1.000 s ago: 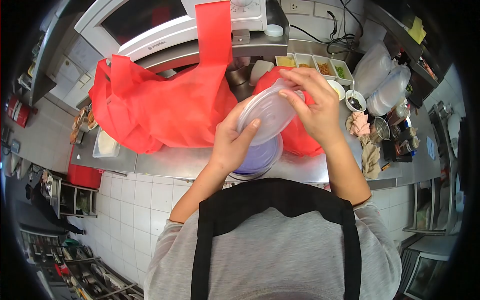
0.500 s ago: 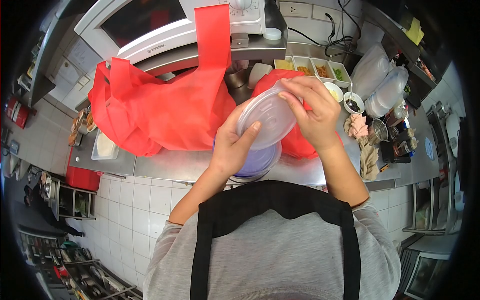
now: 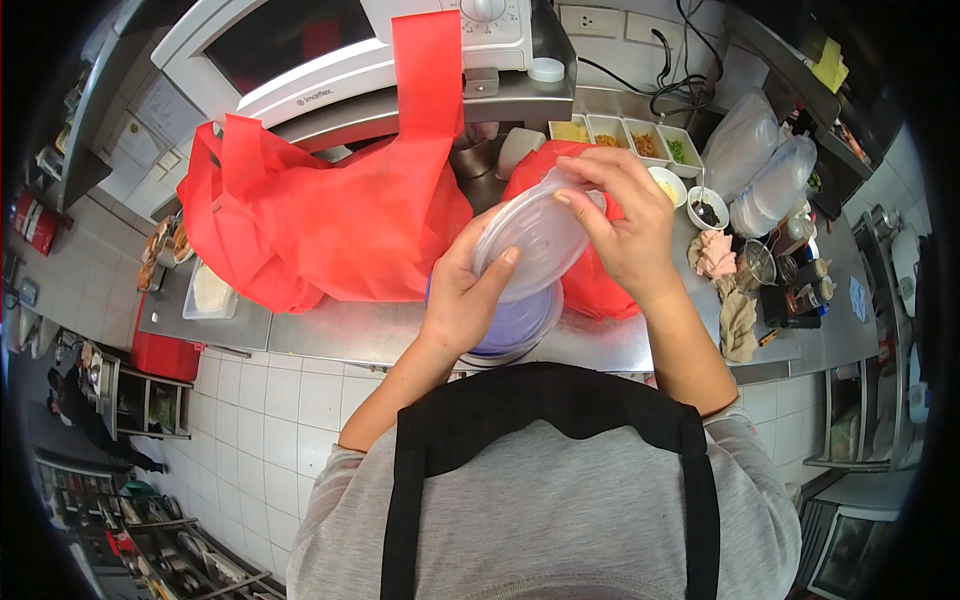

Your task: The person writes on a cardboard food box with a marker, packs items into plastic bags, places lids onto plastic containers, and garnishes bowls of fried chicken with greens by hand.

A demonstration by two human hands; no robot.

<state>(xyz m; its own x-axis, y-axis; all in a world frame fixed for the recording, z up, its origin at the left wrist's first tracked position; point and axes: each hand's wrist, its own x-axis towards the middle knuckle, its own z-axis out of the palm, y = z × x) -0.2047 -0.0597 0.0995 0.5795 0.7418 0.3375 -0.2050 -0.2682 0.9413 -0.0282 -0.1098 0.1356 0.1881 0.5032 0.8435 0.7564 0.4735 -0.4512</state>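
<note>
A clear round plastic lid point(image 3: 540, 240) is tilted between my hands, above the counter's front edge. My left hand point(image 3: 467, 285) grips its left side with the thumb on top. My right hand point(image 3: 625, 220) pinches its upper right rim between thumb and fingers. Partly hidden below the lid is a round container with a purple-blue surface point(image 3: 515, 325). A big red bag point(image 3: 340, 225) with upright handles stands on the left, and another red bag point(image 3: 603, 280) lies behind the lid and my right hand.
A white microwave point(image 3: 300, 60) stands at the back. White trays of chopped food point(image 3: 642, 138), a bowl of dark pieces point(image 3: 707, 208), crumpled cloths point(image 3: 738, 318) and bottles point(image 3: 815, 285) are on the right. A white-filled tub point(image 3: 210, 293) sits left. A person point(image 3: 90, 415) is far left.
The lid has tilted slightly and shifted down a little between my hands. Both hands keep their hold on it, and the view has moved a little.
</note>
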